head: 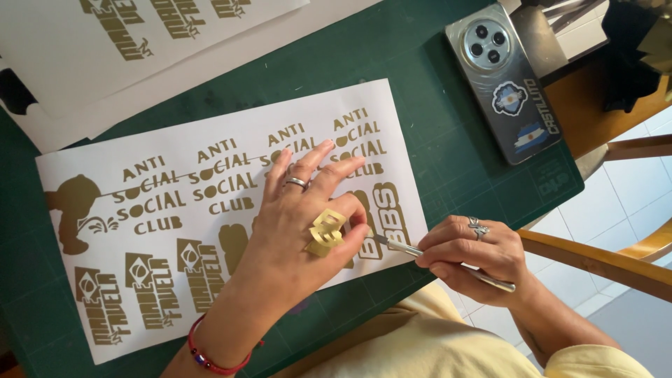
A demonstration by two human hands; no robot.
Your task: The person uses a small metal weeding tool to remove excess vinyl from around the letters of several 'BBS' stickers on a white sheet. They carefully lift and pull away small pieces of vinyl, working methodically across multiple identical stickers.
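The left hand (pixel 301 217) lies flat on a white sheet of gold decals (pixel 175 224), with curled gold scraps (pixel 326 233) stuck to its back (a ring on one finger). The right hand (pixel 472 255) holds a slim craft knife (pixel 448 264), its tip at the sheet's lower right, all on a green cutting mat (pixel 420 112) beside a phone (pixel 504 77).

Left hand (pixel 294 217): silver band on one finger; red beaded bracelet (pixel 210 357) at the wrist. Right hand (pixel 465 259): ornate silver ring (pixel 478 227). Pale yellow garment (pixel 420 343) at the trunk and right arm.
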